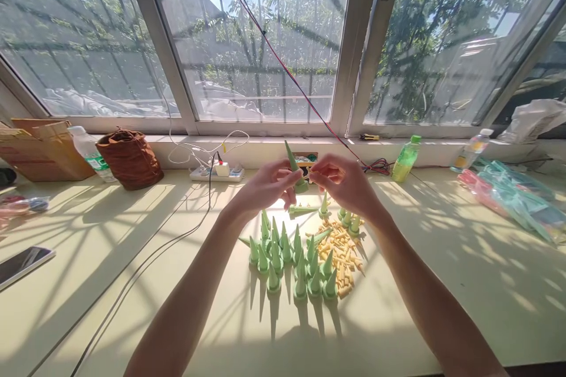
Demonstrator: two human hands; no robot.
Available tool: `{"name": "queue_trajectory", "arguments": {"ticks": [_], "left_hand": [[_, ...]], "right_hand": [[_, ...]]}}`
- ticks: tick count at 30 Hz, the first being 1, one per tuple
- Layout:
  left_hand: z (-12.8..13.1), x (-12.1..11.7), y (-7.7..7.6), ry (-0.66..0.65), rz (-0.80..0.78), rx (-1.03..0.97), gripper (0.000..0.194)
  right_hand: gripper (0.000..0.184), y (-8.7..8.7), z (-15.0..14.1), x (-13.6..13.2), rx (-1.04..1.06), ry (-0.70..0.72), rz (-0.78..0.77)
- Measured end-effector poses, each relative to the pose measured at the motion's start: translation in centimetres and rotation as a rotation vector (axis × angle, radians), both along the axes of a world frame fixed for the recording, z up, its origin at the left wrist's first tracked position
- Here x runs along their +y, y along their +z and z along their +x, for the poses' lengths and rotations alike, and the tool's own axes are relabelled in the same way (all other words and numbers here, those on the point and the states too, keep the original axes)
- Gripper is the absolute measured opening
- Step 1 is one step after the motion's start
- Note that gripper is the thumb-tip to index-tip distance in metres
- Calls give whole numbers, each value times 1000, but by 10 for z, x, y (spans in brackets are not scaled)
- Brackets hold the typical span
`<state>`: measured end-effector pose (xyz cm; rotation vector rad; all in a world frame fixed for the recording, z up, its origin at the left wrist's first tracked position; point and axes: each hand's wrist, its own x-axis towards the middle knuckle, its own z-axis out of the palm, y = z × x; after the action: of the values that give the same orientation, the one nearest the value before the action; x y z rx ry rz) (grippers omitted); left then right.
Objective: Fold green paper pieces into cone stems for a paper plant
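Observation:
My left hand (276,182) is closed around a green cone (292,159) that points up and leans a little left, held above the table. Close beside its lower part, my right hand (336,179) pinches a small piece at the fingertips; it looks yellowish, but the fingers mostly hide it. Below both hands stand several green cones (286,247) on round bases, in a loose cluster. To their right lies a pile of small yellow pointed pieces (342,250). Another green cone (303,210) lies on its side behind the cluster.
At the back are a power strip (216,173) with cables, a brown drawstring bag (130,158) and a green bottle (405,158). Plastic bags (513,197) lie at the right; a phone (24,265) rests at the left. Windows rise behind the table (154,230).

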<state>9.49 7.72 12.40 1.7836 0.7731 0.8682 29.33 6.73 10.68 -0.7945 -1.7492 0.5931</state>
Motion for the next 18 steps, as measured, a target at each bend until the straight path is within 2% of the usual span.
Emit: {"name": "queue_trajectory", "arguments": {"ticks": [9, 18], "left_hand": [[1, -4, 4, -15, 58, 20, 30], [0, -6, 6, 41, 128, -26, 27]], "right_hand": [[20, 2, -1, -2, -15, -18, 22], [21, 3, -3, -3, 26, 7, -3]]}}
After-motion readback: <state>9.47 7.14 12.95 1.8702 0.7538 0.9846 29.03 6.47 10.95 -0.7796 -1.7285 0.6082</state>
